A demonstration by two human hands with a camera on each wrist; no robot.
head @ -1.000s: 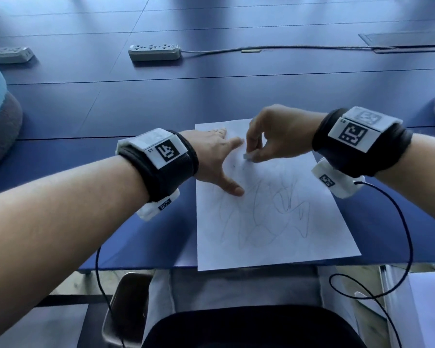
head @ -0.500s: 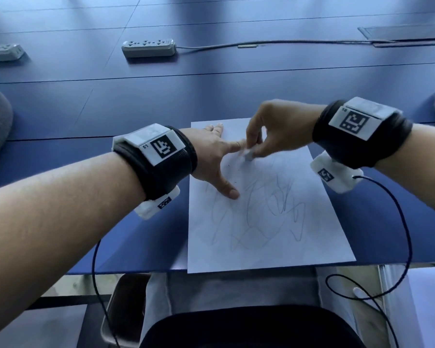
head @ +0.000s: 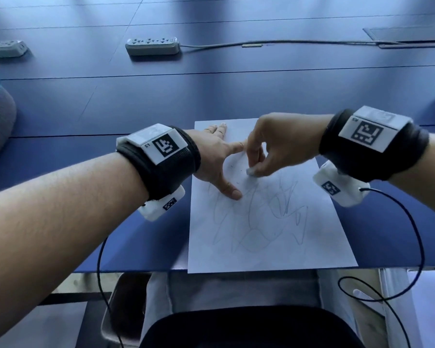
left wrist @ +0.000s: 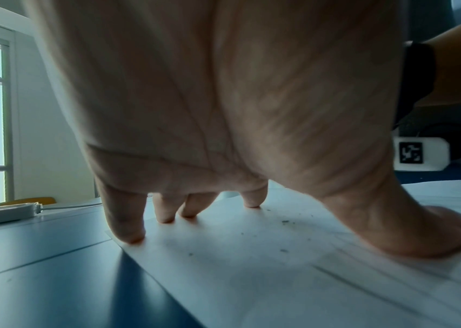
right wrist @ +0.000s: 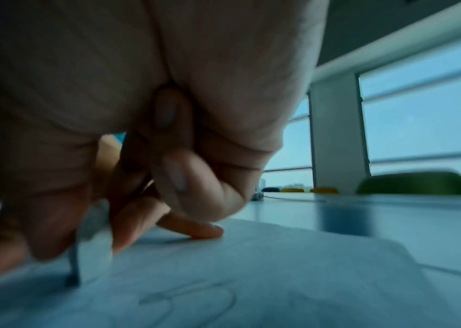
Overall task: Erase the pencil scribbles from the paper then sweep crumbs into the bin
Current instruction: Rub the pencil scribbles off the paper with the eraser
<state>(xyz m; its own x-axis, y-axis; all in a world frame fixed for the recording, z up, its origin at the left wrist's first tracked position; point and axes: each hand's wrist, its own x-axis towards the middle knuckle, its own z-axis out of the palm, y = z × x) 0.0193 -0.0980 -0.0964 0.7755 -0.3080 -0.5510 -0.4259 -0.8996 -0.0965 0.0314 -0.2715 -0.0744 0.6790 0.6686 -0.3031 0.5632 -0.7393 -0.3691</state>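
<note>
Since the earlier head view, the right hand [head: 279,144] has drawn the eraser [head: 251,172] a little toward six o'clock on the paper [head: 312,242], off the cleared top corner and onto the first pencil scribbles [head: 269,212], most of which remain toward six o'clock. If the rubbing stroke runs toward the free near edge, which overhangs the table [head: 211,96], I judge the sheet could buckle or crease, since it is pinned only at its eleven o'clock corner; hard strokes could also flick the dark crumbs [left wrist: 284,221] off the sheet before any sweeping. The left hand [head: 211,156] lies spread and flat, fingertips [left wrist: 128,235] and thumb pressing the paper, holding nothing. The right hand is curled, thumb and forefinger pinching the small pale eraser, its lower end on the sheet. No bin is in view.
</note>
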